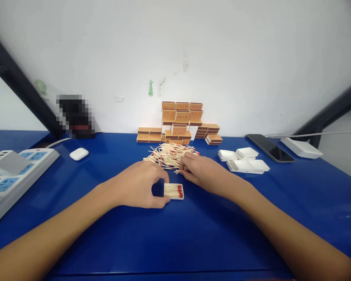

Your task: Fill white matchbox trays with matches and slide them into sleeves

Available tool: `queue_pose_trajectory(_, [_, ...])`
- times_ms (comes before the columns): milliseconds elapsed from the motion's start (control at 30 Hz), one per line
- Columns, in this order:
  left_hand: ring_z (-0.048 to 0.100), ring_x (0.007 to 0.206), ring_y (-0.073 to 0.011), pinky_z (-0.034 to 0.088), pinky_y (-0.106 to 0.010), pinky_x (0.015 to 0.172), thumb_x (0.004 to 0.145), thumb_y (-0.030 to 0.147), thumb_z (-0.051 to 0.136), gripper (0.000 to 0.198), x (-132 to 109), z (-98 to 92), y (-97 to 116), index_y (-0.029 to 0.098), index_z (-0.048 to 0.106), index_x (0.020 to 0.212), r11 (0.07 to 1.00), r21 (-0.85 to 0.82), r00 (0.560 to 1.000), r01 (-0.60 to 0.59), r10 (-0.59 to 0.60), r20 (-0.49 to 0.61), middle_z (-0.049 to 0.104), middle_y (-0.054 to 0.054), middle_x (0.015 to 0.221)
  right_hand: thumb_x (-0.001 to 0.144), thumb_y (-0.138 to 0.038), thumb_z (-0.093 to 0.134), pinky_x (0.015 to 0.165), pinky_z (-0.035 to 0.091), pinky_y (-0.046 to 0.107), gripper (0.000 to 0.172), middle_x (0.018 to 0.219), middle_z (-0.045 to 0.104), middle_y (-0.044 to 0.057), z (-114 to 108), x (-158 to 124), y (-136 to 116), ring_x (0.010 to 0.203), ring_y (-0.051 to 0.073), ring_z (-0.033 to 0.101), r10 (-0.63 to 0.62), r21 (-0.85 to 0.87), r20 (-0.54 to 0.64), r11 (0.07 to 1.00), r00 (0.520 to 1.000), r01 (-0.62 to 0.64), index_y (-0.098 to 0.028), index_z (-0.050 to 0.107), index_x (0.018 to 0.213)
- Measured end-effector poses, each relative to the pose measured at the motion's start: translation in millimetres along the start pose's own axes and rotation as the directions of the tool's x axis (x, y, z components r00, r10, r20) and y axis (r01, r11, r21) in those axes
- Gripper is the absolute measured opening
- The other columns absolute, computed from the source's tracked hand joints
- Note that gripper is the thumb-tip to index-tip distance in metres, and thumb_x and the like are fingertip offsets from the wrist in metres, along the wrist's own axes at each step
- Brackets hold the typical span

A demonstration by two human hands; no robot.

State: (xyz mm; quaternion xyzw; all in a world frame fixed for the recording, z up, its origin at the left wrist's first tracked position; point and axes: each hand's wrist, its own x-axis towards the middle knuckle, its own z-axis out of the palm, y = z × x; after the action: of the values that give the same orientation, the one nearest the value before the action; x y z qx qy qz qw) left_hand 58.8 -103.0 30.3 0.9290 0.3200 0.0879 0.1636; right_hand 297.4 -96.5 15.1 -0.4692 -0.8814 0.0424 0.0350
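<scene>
Between the thumb and fingers of my left hand [144, 185] is the left end of a small white matchbox tray [173, 198], which lies flat on the blue table. Red-tipped matches [172, 190] lie side by side in the tray, heads to the right. My right hand [200, 171] is at the near right edge of a heap of loose matches [166, 155], its thumb and fingers pinched on a few matches [178, 171]. The fingers partly hide what they hold.
Printed matchboxes [183, 116] are stacked against the wall behind the heap. White empty trays [248, 166] stand at right, near a phone [269, 148] and a white box [301, 148]. To the left are a power strip [43, 156] and a white earbud case [78, 154].
</scene>
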Motion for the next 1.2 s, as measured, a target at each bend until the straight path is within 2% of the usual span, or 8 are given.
queue_pose_trajectory(300, [0.053,0.062,-0.0129,0.034,-0.029,0.058,0.079,0.039,0.075,0.023,1.9,2.0,-2.5,0.021,0.077,0.093,1.0,0.016,1.0,0.007,-0.007,-0.005,0.068,0.003,0.076,0.106,-0.021,0.055,0.073,0.044,0.03,0.013,0.104,0.066,0.009,0.6,0.2,2.2,0.083,0.018,0.061,-0.024,0.006,0.009,1.0,1.0,0.024,-0.016,0.06,0.096])
queue_pose_trajectory(500, [0.059,0.068,-0.0145,0.04,-0.03,0.065,0.081,0.042,0.075,0.028,3.1,5.1,-6.9,0.021,0.078,0.099,1.0,0.016,0.999,-0.015,0.015,-0.03,0.07,0.002,0.078,0.099,-0.013,0.059,0.068,0.04,0.028,0.011,0.097,0.065,0.007,-4.4,-5.3,7.4,0.076,0.016,0.058,0.017,0.071,0.01,0.997,1.0,-0.017,-0.018,0.058,0.089])
queue_pose_trajectory(667, [0.059,0.066,-0.014,0.039,-0.029,0.063,0.083,0.042,0.074,0.028,3.4,5.6,-6.4,0.02,0.078,0.1,1.0,0.018,0.999,-0.025,0.025,-0.035,0.073,0.0,0.082,0.1,-0.016,0.055,0.07,0.04,0.029,0.01,0.094,0.062,0.005,-7.7,-13.1,22.3,0.08,0.017,0.057,-0.016,0.182,-0.069,0.983,0.997,0.028,-0.02,0.057,0.09])
queue_pose_trajectory(867, [0.059,0.065,-0.0139,0.039,-0.028,0.062,0.085,0.044,0.074,0.028,4.3,7.6,-6.0,0.021,0.078,0.1,1.0,0.018,0.999,-0.007,0.008,-0.043,0.07,0.001,0.078,0.102,-0.028,0.054,0.067,0.037,0.029,0.016,0.091,0.057,0.003,-12.8,-17.1,32.4,0.075,0.016,0.051,-0.001,0.215,-0.156,0.976,0.988,0.035,-0.021,0.055,0.088])
queue_pose_trajectory(1000, [0.056,0.064,-0.014,0.037,-0.028,0.061,0.086,0.046,0.075,0.031,5.7,9.2,-5.8,0.021,0.077,0.103,1.0,0.03,0.999,0.007,-0.005,-0.049,0.069,0.001,0.077,0.102,-0.028,0.057,0.069,0.037,0.028,0.011,0.088,0.058,0.001,-14.4,-19.2,20.6,0.077,0.016,0.051,-0.036,0.31,-0.179,0.946,0.983,0.091,-0.022,0.059,0.093])
queue_pose_trajectory(1100, [0.055,0.064,-0.0139,0.035,-0.029,0.06,0.086,0.048,0.075,0.031,5.9,10.3,-6.1,0.02,0.075,0.098,0.999,0.042,0.999,0.005,-0.003,-0.05,0.067,0.001,0.076,0.101,-0.024,0.059,0.069,0.038,0.028,0.008,0.088,0.061,0.0,-10.9,-19.6,4.2,0.076,0.015,0.051,-0.1,0.388,-0.117,0.911,0.988,0.139,-0.022,0.061,0.093])
queue_pose_trajectory(1200, [0.054,0.063,-0.0135,0.035,-0.029,0.059,0.087,0.048,0.074,0.03,5.4,11.1,-6.9,0.018,0.072,0.089,0.999,0.048,0.999,-0.002,0.004,-0.047,0.066,0.001,0.075,0.1,-0.022,0.061,0.067,0.038,0.027,0.007,0.095,0.064,0.001,-4.9,-19.5,-9.0,0.076,0.014,0.054,-0.125,0.401,-0.029,0.907,0.992,0.126,-0.02,0.061,0.094])
